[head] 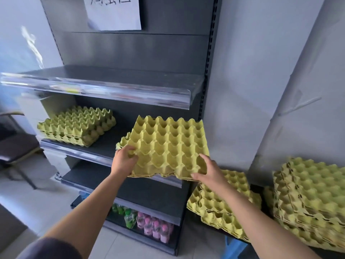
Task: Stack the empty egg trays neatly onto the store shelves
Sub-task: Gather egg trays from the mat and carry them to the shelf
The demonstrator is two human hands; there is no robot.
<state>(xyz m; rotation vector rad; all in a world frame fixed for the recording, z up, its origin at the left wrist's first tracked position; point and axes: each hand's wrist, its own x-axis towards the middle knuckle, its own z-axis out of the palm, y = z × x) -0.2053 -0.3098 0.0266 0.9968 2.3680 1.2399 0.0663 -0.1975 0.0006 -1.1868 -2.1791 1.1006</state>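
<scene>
Both arms are reaching forward from the bottom of the view, bare from the elbow down, with a dark sleeve (56,247) showing on the left upper arm. The left hand (124,158) is gripping the near left corner of the held egg trays (168,144), its fingers curling over the top into the cups. The right hand (209,171) is holding the near right corner, its fingers spreading across the top of the cups while the thumb is pressing along the near edge.

The held egg trays, a thin yellow bundle, are tilting with the far edge raised and are hovering over the right part of the middle shelf (104,150), the near edge overhanging that shelf's front lip. On the left part of the same shelf a low shelved stack (78,126) of yellow trays is already lying flat, well apart from the bundle.

To the right of the dark grey shelf unit (130,53), two more piles are waiting: a nearer pile (224,202) under the right forearm and a taller pile (313,199) at the frame's edge. Wrapped bottles (149,225) with green and pink caps are sitting on the bottom shelf, and a paper sign (112,12) is hanging on the back panel at the top
</scene>
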